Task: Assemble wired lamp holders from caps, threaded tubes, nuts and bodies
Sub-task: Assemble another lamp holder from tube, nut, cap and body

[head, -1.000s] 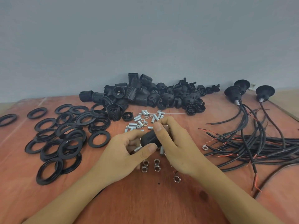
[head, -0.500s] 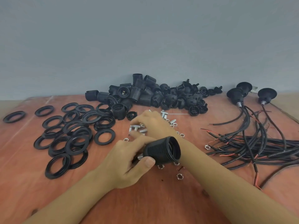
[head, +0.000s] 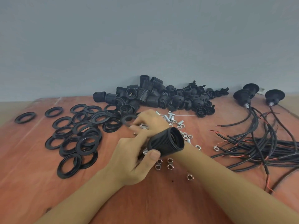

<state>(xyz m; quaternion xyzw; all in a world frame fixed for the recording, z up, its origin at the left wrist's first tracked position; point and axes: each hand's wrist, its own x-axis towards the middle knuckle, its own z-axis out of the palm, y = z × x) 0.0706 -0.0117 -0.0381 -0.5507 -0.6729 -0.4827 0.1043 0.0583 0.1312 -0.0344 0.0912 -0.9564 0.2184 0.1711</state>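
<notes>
My left hand grips a black ribbed lamp holder body with a metal threaded tube showing at its near end; the open mouth faces right. My right hand reaches past it to the loose silver threaded tubes, and its fingers pinch one small tube. Several nuts lie just below the body. A pile of black bodies and caps sits at the back.
Several black rings are spread over the left of the red wooden table. Wired lamp holders with a tangle of black cables fill the right side. A grey wall stands behind.
My right hand let go of the body and reached forward to the tube pile, where it pinched a tube. My left hand kept the body and turned its mouth to the right.
</notes>
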